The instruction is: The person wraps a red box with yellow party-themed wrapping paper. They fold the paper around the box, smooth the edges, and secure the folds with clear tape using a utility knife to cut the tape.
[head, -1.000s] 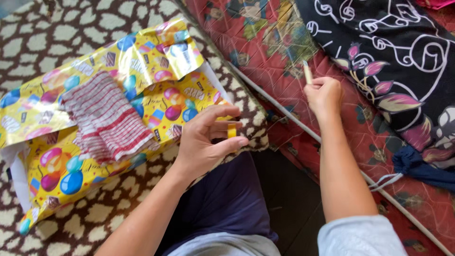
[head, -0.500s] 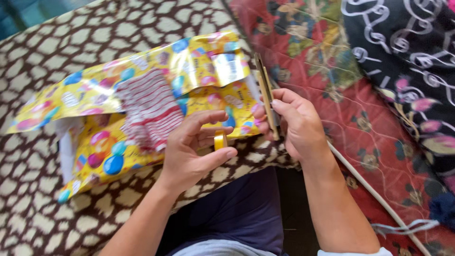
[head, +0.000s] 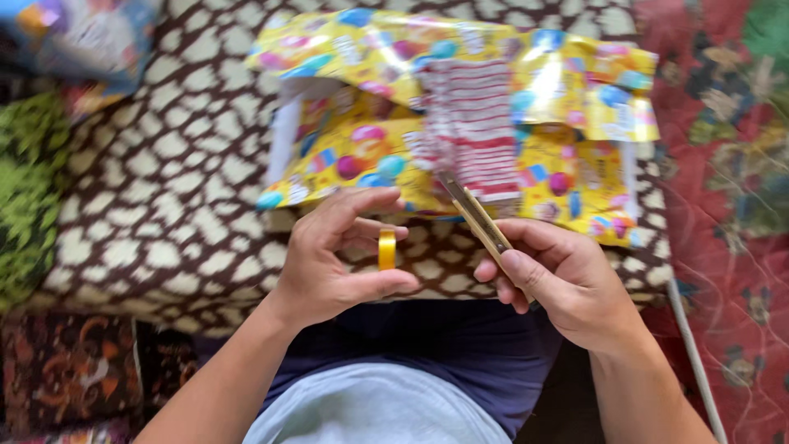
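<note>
My left hand [head: 333, 259] holds a small roll of yellow tape [head: 386, 248] between thumb and fingers, edge-on to the camera. In my right hand [head: 567, 279] is a closed pair of scissors with yellowish handles [head: 477, 218], blades pointing up and left towards the tape. Just beyond both hands lies a sheet of shiny yellow wrapping paper with coloured balloons [head: 370, 148], partly folded over a folded red-and-white striped cloth [head: 472, 131].
Everything rests on a brown-and-cream patterned blanket [head: 164, 205]. A red floral fabric [head: 731, 205] lies at the right, with a thin white cord [head: 694, 362] running along it. A green patterned cloth [head: 29, 189] is at the left edge.
The camera swung left, so the wrapping paper now sits centred ahead. My right hand came back from the red fabric with the scissors and moved close to the tape in my left hand.
</note>
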